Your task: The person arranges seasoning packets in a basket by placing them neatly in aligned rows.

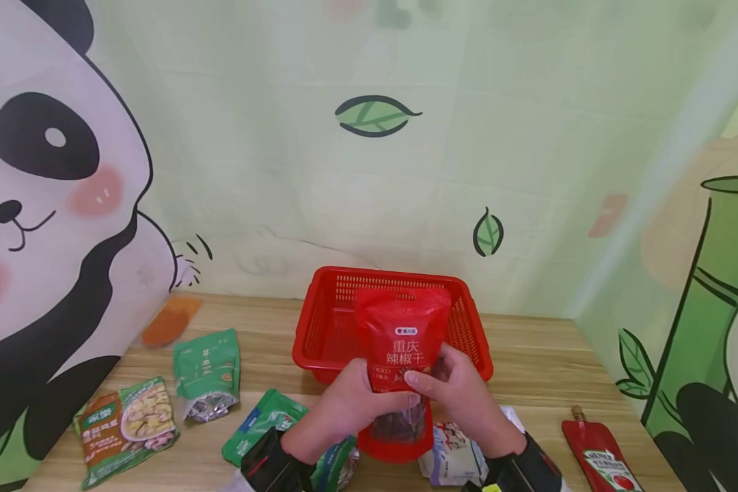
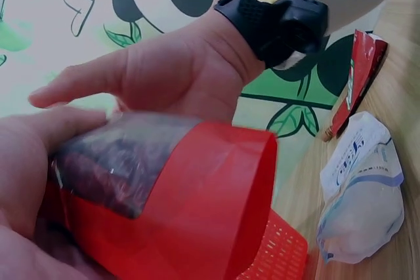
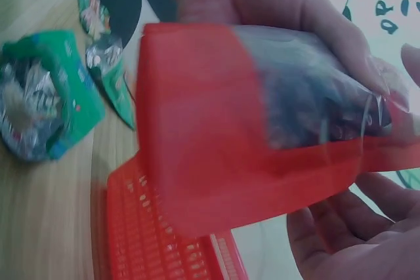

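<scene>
Both hands hold up a red pouch of dried chili (image 1: 400, 335) in front of the red basket (image 1: 304, 342). Through its clear window, dark dried chilies (image 2: 118, 172) show in the left wrist view. My left hand (image 1: 357, 396) grips the pouch's left side, thumb across the front. On the other side my right hand (image 1: 461, 393) grips it, thumb also on the front. The pouch stands upright, its printed face toward the head camera. In the right wrist view its red bottom (image 3: 190, 129) points to the left, and fingers curl around behind it.
Left on the wooden table lie a brown-and-green food packet (image 1: 126, 430), a green pouch (image 1: 208, 372), another green pouch (image 1: 264, 424) and an orange-red packet (image 1: 171, 320). A white packet (image 1: 458, 454) is under the right forearm. At far right lies a ketchup pouch (image 1: 599, 451).
</scene>
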Demonstrator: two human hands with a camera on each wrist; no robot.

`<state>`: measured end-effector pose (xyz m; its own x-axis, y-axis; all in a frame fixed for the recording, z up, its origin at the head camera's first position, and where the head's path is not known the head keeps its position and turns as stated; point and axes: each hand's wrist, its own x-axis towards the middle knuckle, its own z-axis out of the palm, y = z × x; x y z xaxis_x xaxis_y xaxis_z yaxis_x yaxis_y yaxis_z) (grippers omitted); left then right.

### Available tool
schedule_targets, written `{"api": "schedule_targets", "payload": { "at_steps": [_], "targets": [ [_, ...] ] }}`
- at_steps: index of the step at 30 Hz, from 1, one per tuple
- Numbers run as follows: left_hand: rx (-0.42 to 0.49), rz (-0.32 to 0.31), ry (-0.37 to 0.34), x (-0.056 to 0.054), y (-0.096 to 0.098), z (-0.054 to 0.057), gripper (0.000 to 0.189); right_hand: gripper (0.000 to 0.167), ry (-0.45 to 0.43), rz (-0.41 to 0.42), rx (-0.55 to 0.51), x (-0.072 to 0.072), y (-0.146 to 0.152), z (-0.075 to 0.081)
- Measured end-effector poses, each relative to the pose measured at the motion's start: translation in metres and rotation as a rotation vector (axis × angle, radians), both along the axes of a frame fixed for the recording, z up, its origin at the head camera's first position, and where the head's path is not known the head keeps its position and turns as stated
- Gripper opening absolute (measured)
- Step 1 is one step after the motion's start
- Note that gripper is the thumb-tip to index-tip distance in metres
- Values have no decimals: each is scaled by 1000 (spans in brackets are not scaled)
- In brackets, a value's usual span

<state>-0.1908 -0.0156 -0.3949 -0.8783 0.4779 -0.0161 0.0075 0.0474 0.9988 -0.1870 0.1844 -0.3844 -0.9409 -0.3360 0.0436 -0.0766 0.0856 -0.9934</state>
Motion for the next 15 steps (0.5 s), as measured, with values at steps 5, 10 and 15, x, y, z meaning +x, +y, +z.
{"api": "schedule_targets", "payload": {
  "at_steps": [5,10,15],
  "targets": [
    [59,-143,52,-1,0,-2,61,56,-70,81,-95,0,-4,0],
    [51,-185,86,-3,-2,-3,57,52,-56,111,-151,2,-7,-1],
    [51,-212,107,-5,-5,-5,57,58,-60,69,-123,5,-12,0]
  ]
}}
